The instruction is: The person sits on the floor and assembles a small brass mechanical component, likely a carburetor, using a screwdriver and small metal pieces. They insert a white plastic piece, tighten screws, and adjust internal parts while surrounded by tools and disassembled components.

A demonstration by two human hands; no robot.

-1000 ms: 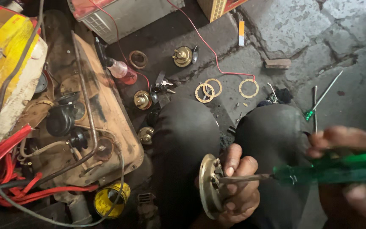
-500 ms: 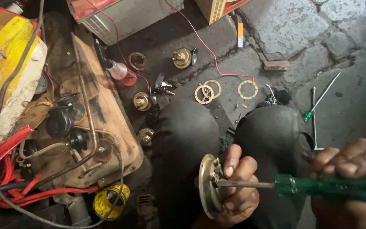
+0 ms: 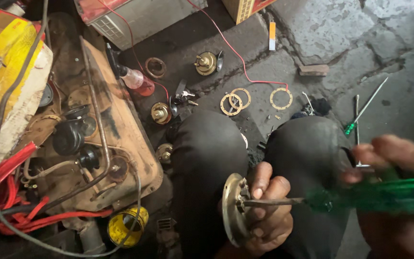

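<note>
My left hand (image 3: 269, 211) grips a round metal disc part (image 3: 232, 208) on edge, low between my knees. My right hand (image 3: 398, 192), blurred at the right edge, is wrapped around the green transparent handle of a screwdriver (image 3: 374, 196). The screwdriver's metal shaft runs left and its tip meets the back of the disc near my left fingers. Both knees in dark trousers (image 3: 207, 153) fill the middle of the view.
On the ground ahead lie brass ring gaskets (image 3: 235, 101), round brass parts (image 3: 206, 62), a small bottle with a red base (image 3: 137, 80) and a second green screwdriver (image 3: 365, 108). A rusty open box with black parts and tubing (image 3: 97, 148) stands left, with red wires and a yellow can (image 3: 123, 225).
My right hand with the green screwdriver has shifted slightly and is now blurred; the shaft stays against the disc. My left hand keeps its hold.
</note>
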